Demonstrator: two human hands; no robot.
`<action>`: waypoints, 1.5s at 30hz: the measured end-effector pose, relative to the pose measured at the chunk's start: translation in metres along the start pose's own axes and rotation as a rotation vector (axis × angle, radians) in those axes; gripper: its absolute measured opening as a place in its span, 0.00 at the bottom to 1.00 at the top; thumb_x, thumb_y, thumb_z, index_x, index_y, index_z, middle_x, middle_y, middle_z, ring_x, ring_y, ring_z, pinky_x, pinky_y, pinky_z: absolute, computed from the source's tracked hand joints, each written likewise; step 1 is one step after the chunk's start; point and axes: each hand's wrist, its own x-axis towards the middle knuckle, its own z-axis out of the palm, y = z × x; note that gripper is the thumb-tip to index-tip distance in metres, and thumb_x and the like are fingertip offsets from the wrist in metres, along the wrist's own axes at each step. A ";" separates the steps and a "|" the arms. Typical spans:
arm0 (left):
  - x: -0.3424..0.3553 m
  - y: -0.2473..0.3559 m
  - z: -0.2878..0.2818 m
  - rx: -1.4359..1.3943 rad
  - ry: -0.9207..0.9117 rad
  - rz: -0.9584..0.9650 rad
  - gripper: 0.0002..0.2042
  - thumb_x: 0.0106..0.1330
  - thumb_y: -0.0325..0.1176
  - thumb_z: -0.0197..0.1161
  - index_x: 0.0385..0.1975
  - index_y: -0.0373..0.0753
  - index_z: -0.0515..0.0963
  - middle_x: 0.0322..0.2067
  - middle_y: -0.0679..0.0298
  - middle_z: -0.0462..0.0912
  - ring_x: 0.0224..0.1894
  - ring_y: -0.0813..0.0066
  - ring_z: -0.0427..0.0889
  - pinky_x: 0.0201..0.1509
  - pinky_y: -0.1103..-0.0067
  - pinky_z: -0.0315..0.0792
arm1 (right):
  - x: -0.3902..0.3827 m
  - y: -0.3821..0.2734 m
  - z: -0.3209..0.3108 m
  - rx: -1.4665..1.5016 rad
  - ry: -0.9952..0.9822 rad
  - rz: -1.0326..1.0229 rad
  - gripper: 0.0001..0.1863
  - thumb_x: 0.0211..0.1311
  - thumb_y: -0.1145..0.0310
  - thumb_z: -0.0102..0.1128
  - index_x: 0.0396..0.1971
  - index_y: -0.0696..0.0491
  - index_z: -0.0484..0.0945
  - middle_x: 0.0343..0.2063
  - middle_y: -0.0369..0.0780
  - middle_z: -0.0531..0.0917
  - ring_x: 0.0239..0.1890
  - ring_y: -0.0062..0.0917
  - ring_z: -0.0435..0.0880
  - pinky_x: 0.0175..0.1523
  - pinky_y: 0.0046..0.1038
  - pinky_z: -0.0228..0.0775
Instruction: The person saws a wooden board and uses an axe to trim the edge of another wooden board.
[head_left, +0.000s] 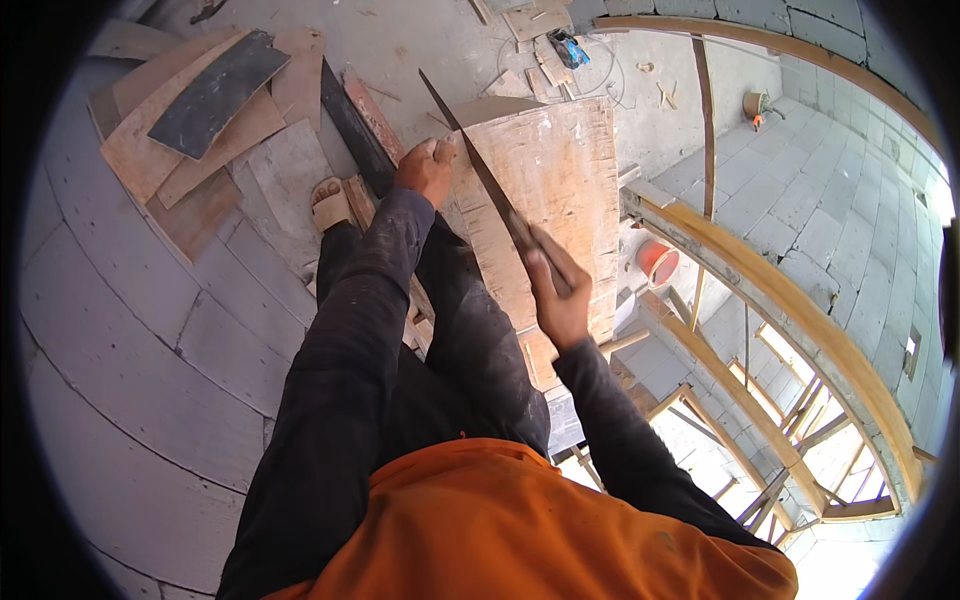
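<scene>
Board offcuts, stacked: far left, black sheet on top. Left hand: fingers curled, beside the plywood sheet's left edge; any grip cannot be told. Handsaw: slanting across plywood, tip far left, handle clasped in right hand. Blue-black bag: far, beyond plywood. Red bucket: right of plywood, contents indistinct. Timber beam: right.

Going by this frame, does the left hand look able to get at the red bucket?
Probably not: the red bucket sits past the right edge of the plywood board, and the handsaw in the right hand slants between it and the left hand.
</scene>
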 end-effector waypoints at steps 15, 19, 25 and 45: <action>-0.010 0.023 0.002 0.023 0.027 0.066 0.26 0.80 0.54 0.51 0.49 0.32 0.82 0.46 0.41 0.86 0.51 0.40 0.84 0.56 0.59 0.77 | -0.009 0.000 -0.018 0.008 -0.001 0.039 0.25 0.76 0.61 0.63 0.65 0.62 0.78 0.59 0.50 0.85 0.62 0.30 0.82 0.69 0.31 0.69; -0.023 0.001 -0.003 -0.101 -0.028 0.156 0.20 0.76 0.44 0.62 0.56 0.33 0.78 0.45 0.43 0.86 0.49 0.51 0.87 0.50 0.64 0.78 | -0.018 0.016 -0.029 0.011 -0.070 0.144 0.27 0.77 0.56 0.63 0.66 0.60 0.78 0.47 0.44 0.88 0.45 0.26 0.85 0.55 0.27 0.75; -0.036 0.009 -0.011 -0.147 -0.061 0.186 0.21 0.70 0.35 0.69 0.58 0.34 0.74 0.42 0.48 0.86 0.44 0.55 0.88 0.48 0.66 0.78 | -0.030 0.026 -0.033 0.090 -0.028 0.124 0.33 0.77 0.53 0.63 0.71 0.59 0.72 0.30 0.37 0.84 0.26 0.16 0.77 0.32 0.21 0.72; -0.021 0.024 -0.021 -0.128 -0.150 0.085 0.17 0.67 0.34 0.70 0.50 0.32 0.76 0.40 0.50 0.86 0.44 0.53 0.87 0.49 0.65 0.78 | -0.004 -0.111 -0.022 -0.400 -0.182 0.181 0.24 0.76 0.65 0.62 0.65 0.62 0.77 0.58 0.53 0.85 0.62 0.32 0.83 0.68 0.30 0.70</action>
